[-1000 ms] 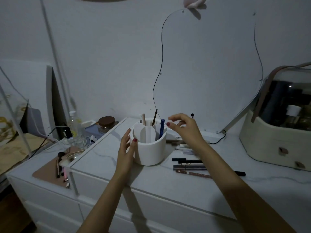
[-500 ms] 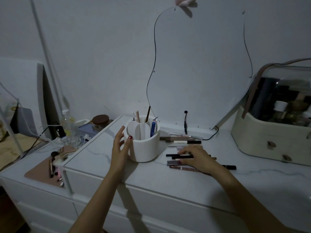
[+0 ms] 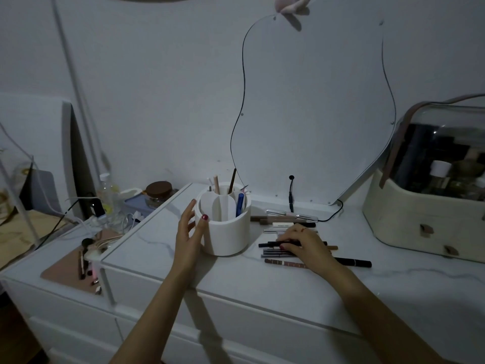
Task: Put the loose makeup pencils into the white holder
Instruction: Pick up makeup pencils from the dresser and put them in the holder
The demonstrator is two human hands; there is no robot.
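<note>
On the bench, the right hand has dropped from the white holder onto the loose pencils, grip closing on one; the left hand steadies the holder, open.

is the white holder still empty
No, the white holder already has several items standing in it, among them a blue pen and a brown pencil, with the left hand against its side.
</note>
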